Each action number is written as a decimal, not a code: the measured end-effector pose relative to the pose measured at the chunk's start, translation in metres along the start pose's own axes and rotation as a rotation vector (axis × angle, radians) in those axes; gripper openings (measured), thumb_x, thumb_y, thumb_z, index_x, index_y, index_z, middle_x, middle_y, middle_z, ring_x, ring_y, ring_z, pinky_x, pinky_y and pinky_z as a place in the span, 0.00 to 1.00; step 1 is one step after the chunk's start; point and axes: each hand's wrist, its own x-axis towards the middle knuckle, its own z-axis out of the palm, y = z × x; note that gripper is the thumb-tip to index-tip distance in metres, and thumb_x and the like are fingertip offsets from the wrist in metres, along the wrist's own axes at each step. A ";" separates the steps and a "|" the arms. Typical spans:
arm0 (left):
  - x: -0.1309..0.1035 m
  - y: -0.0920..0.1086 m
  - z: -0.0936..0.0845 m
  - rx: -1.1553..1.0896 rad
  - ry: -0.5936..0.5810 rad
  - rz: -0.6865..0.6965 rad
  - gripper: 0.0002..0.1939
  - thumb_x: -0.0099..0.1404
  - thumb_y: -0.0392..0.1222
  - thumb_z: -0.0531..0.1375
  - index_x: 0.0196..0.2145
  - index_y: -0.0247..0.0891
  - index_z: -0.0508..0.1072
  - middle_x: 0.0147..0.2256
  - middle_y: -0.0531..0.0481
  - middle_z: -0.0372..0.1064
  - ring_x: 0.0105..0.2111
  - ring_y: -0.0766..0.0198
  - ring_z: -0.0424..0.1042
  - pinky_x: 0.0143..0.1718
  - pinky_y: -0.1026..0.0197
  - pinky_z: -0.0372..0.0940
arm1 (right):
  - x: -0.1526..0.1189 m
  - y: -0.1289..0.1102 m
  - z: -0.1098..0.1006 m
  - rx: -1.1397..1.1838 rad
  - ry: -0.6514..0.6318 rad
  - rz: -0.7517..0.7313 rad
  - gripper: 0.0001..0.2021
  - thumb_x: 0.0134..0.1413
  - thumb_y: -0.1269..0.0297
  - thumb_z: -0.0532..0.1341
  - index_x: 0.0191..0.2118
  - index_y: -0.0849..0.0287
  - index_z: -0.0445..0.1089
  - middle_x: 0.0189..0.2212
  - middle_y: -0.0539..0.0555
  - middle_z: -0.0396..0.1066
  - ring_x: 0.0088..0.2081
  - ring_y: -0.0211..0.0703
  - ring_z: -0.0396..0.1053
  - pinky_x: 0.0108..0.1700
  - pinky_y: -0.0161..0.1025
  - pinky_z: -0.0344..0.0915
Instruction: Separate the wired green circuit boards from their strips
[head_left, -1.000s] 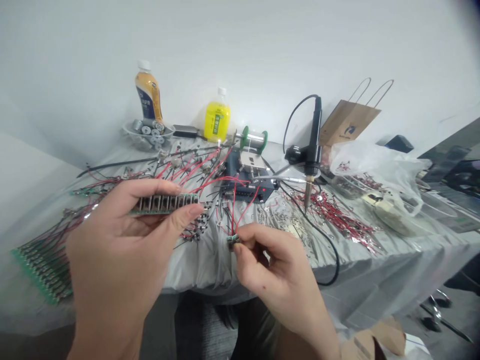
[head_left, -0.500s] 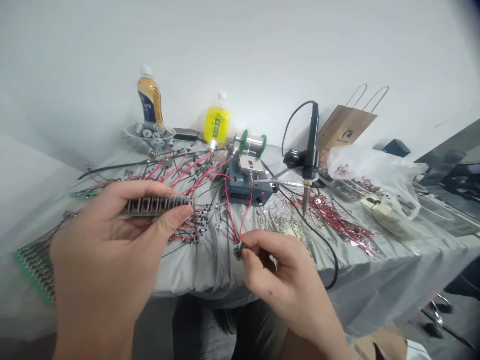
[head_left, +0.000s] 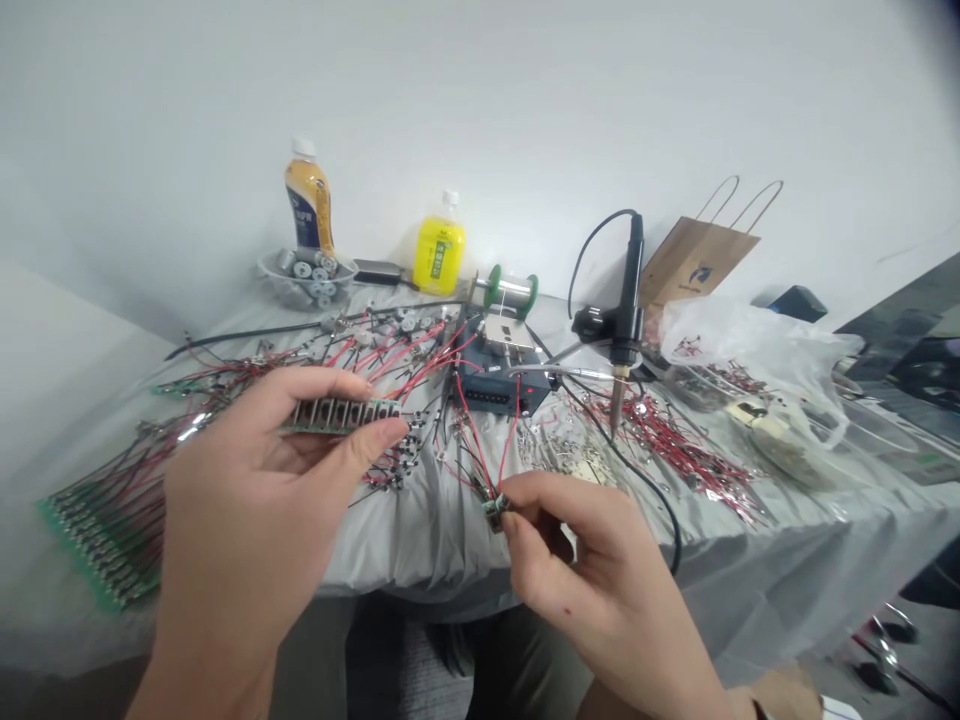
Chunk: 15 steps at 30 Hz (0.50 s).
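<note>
My left hand [head_left: 262, 510] grips a strip of small circuit boards [head_left: 345, 415] between thumb and fingers, held level above the table. Lower and to the right, my right hand [head_left: 585, 560] pinches a small circuit board [head_left: 495, 512] with red wires rising from it. Behind the hands stands a blue soldering station [head_left: 491, 385] with a solder spool [head_left: 512, 291] on top. A soldering iron [head_left: 621, 390] hangs tip down in a black holder to the right of the small board. Most of the strip's left end is hidden by my left hand.
A green board panel with wires [head_left: 105, 550] lies at the left. Red wires [head_left: 682, 450] are heaped at the right, near a plastic bag [head_left: 750, 350]. Behind stand a yellow bottle [head_left: 439, 255], an orange bottle [head_left: 309, 205], a bowl of small metal cylinders [head_left: 307, 285] and a paper bag [head_left: 697, 260].
Both hands appear a little further right in the picture, still holding their boards. The whole scene has shifted slightly right and down, as the camera has turned.
</note>
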 end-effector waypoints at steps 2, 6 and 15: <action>0.001 0.001 -0.003 0.016 -0.021 0.031 0.14 0.51 0.48 0.77 0.37 0.52 0.85 0.19 0.59 0.76 0.17 0.65 0.75 0.14 0.74 0.60 | 0.001 -0.001 0.004 -0.007 0.020 -0.001 0.08 0.59 0.70 0.61 0.29 0.56 0.69 0.21 0.44 0.59 0.23 0.33 0.58 0.25 0.31 0.55; 0.003 -0.001 -0.009 0.084 -0.043 0.042 0.15 0.50 0.50 0.78 0.37 0.54 0.85 0.20 0.60 0.79 0.16 0.66 0.76 0.13 0.76 0.61 | 0.004 -0.004 0.014 0.001 0.078 -0.068 0.06 0.58 0.71 0.62 0.30 0.56 0.69 0.21 0.43 0.61 0.22 0.31 0.59 0.25 0.30 0.55; 0.001 -0.002 -0.013 0.073 0.017 -0.027 0.21 0.48 0.54 0.78 0.41 0.53 0.86 0.23 0.56 0.82 0.18 0.60 0.78 0.14 0.71 0.62 | 0.003 -0.007 0.021 -0.067 -0.042 -0.109 0.08 0.54 0.73 0.62 0.28 0.56 0.64 0.22 0.42 0.56 0.23 0.31 0.54 0.26 0.32 0.50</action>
